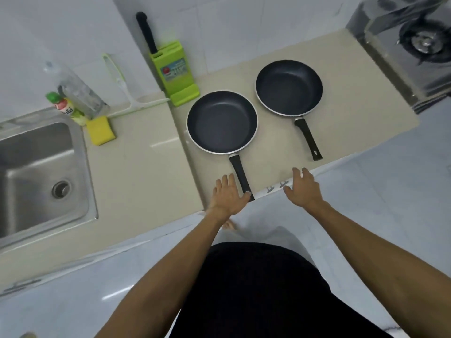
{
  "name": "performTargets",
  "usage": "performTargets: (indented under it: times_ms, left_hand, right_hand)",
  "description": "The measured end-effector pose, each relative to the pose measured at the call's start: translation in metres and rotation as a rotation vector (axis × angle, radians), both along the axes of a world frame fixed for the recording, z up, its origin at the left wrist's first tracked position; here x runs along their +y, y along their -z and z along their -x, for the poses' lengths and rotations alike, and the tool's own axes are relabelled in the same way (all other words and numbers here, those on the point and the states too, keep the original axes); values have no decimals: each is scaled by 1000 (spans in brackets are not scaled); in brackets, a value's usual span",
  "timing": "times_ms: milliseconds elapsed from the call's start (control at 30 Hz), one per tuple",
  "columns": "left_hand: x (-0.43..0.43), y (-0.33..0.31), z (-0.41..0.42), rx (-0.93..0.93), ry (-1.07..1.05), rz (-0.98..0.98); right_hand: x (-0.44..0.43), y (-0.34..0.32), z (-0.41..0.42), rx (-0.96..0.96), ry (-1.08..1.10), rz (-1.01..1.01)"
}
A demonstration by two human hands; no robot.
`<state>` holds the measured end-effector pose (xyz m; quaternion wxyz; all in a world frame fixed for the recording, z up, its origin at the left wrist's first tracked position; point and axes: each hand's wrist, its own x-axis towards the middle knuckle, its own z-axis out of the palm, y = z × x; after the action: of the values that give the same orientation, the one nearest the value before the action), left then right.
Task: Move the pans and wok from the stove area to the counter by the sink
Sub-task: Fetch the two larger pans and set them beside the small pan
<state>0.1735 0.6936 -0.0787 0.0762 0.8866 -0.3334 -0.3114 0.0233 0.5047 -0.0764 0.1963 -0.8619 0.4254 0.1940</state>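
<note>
Both forearms are reaching out over my dark top toward the counter edge (146,181). Left hand (228,198) is hovering palm-down with fingers (225,182) loosely spread, and the thumb is sitting right at the end of the near pan's handle (240,175), touching it or just about, hard to tell, but nothing's actually gripped. That near pan (222,121) is lying just past my left fingertips, handle pointing back at me. Right hand (303,189) is hanging open too, fingers relaxed and empty. Second pan (289,87) is sitting a bit further out from my right fingertips, its handle (308,139) angling toward them. Way off past my right hand is the stove burner (425,42); the sink (39,172) is off to my left, with a yellow sponge (100,130) and green knife block (174,74) between.
</note>
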Motion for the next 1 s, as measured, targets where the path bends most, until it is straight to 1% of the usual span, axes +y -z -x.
performTargets:
  times_ms: [67,167,333,433,533,600,633,700,767,833,900,933,1000]
  left_hand:
    - [-8,4,1,13,-66,-16]
    - [-19,9,2,67,-222,-10]
    - [-35,15,12,98,-492,5]
    - [-52,18,24,131,-597,30]
    - [-72,26,29,163,-706,52]
    - [-82,33,30,171,-773,65]
    - [-87,37,30,176,-809,74]
    - [-91,48,29,202,-898,119]
    - [-94,57,25,285,-1024,214]
    - [-94,65,21,379,-1142,306]
    - [-94,72,16,458,-1215,365]
    - [-94,75,13,502,-1244,382]
    - [-97,78,9,582,-1286,399]
  right_hand:
    - [-20,4,-9,11,-71,57]
    - [-50,10,-25,34,-152,133]
    - [-100,21,-49,-38,-254,238]
    - [-136,27,-50,-57,-195,268]
    - [-168,38,-47,-53,-102,216]
    - [-185,49,-48,-104,-44,96]
    - [-191,53,-48,-155,12,-22]
    - [-200,57,-53,-265,220,-316]
    - [-211,64,-62,-335,490,-540]
    - [-225,73,-69,-347,696,-739]
    - [-236,83,-70,-310,830,-938]
    - [-239,87,-68,-294,861,-1006]
    - [-243,96,-66,-270,875,-1062]
